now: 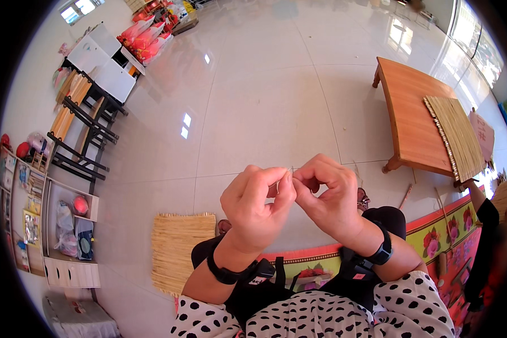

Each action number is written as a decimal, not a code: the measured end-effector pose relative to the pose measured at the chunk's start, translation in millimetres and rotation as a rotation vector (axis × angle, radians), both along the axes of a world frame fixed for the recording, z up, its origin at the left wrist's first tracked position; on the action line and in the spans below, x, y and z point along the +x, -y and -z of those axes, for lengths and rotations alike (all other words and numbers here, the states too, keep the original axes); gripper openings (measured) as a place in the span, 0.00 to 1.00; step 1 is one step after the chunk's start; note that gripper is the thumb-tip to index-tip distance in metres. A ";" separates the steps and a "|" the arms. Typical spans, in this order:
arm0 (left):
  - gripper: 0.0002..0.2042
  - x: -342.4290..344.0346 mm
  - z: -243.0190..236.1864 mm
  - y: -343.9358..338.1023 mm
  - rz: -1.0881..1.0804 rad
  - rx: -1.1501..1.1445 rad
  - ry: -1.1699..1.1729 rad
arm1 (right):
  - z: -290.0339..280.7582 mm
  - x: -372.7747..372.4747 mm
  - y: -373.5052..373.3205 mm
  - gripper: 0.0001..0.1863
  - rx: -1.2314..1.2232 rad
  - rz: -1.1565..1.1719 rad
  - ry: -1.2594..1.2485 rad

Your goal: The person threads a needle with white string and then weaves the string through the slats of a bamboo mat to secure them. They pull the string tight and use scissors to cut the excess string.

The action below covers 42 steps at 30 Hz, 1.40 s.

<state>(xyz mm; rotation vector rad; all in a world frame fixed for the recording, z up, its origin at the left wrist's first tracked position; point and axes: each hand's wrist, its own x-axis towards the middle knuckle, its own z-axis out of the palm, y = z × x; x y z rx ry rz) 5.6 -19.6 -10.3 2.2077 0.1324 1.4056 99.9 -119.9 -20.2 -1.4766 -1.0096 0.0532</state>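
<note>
Left hand (258, 205): thumb and forefinger drawn into a narrow pinch on the strand, the other fingers curled.
Right hand (331, 194): thumb and forefinger likewise pinched narrow on it, fingertips just beside the left ones.
Strand: a thin, pale, thread-like strand (291, 168) at the meeting fingertips, raised in front of the lap; most of it is hidden, and its exact kind is too small to tell.
Wrists: a black strap (225, 274) on the left, a black band with a buckle (384, 251) on the right.
Clothing: a white garment with black spots (310, 322).
Floor mat: a rectangular, straw-coloured mat of parallel stalks (181, 248), flat on glossy pale tiles (259, 112), left of the person.
Table: a low, orange-brown wooden table (414, 118) at the right, bearing a second stalk mat (455, 132).
Co-worker: a hand (466, 185) and dark sleeve (487, 215) near that table's edge.
Underfoot: a colourful flower-patterned floor covering (453, 230) beneath and right of the person.
</note>
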 end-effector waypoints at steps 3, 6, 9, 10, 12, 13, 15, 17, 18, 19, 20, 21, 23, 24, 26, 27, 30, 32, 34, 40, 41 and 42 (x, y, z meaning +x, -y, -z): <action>0.07 -1.9 -1.2 2.1 -0.022 -0.023 -0.033 | -0.6 -0.2 -0.5 0.04 0.022 0.005 -0.008; 0.07 -2.1 -2.6 2.1 -0.003 -0.048 -0.042 | -0.7 -1.0 -0.5 0.04 0.019 0.013 -0.004; 0.07 -2.1 -4.1 2.0 0.009 -0.063 -0.054 | 0.1 -0.8 -1.1 0.04 0.030 0.013 -0.004; 0.07 -2.3 -4.0 2.0 0.006 -0.066 -0.056 | 0.5 -0.7 -1.2 0.04 0.029 0.013 -0.002; 0.07 -2.4 -4.0 2.0 0.003 -0.071 -0.060 | 1.0 -0.5 -1.2 0.04 0.030 0.014 0.004; 0.07 -2.3 -4.1 2.2 0.003 -0.079 -0.063 | 1.5 -0.4 -1.3 0.04 0.033 0.015 0.004; 0.07 -2.1 -4.8 2.6 0.004 -0.095 -0.069 | 2.0 -0.5 -1.6 0.04 0.038 0.017 0.004; 0.07 -2.0 -5.5 1.6 0.008 -0.084 -0.073 | 1.9 -0.3 -1.8 0.04 0.041 0.019 0.012; 0.08 -2.0 -5.7 1.0 0.010 -0.078 -0.074 | 2.0 -0.2 -1.9 0.04 0.042 0.020 0.016; 0.08 -2.2 -5.3 0.5 0.007 -0.078 -0.079 | 2.1 -0.1 -2.0 0.04 0.042 0.022 0.015; 0.08 -2.5 -4.6 0.1 0.003 -0.078 -0.083 | 2.4 -0.2 -2.2 0.04 0.042 0.023 0.014; 0.08 -2.6 -4.2 -0.2 -0.001 -0.078 -0.088 | 2.5 -0.3 -2.4 0.04 0.042 0.024 0.013; 0.08 -2.4 -4.5 -0.3 0.002 -0.079 -0.087 | 2.3 -0.4 -2.7 0.04 0.042 0.027 0.017; 0.08 -2.3 -4.7 -0.4 0.004 -0.079 -0.087 | 2.2 -0.4 -2.8 0.04 0.042 0.028 0.019; 0.08 -2.1 -4.6 -0.5 0.004 -0.079 -0.087 | 2.0 -0.1 -2.6 0.05 0.043 0.027 0.025; 0.08 -2.0 -4.6 -0.5 0.004 -0.079 -0.088 | 1.8 0.0 -2.4 0.05 0.044 0.028 0.029; 0.08 -2.9 -4.3 -1.3 0.003 -0.075 -0.102 | 1.4 -0.3 -2.4 0.05 0.036 0.032 0.031; 0.08 -2.6 -4.4 -0.8 0.010 -0.087 -0.100 | 1.9 0.0 -2.2 0.05 0.036 0.028 0.029; 0.07 -2.1 -5.2 -0.1 0.013 -0.091 -0.099 | 2.1 0.3 -1.8 0.05 0.036 0.028 0.030; 0.07 -1.7 -6.1 0.7 0.006 -0.082 -0.104 | 1.5 0.5 -1.7 0.05 0.043 0.035 0.042; 0.07 -1.6 -6.1 0.7 0.005 -0.079 -0.104 | 2.0 0.7 -1.8 0.05 0.044 0.034 0.044; 0.07 -1.5 -6.0 0.8 0.004 -0.076 -0.104 | 2.5 0.7 -1.8 0.05 0.044 0.033 0.045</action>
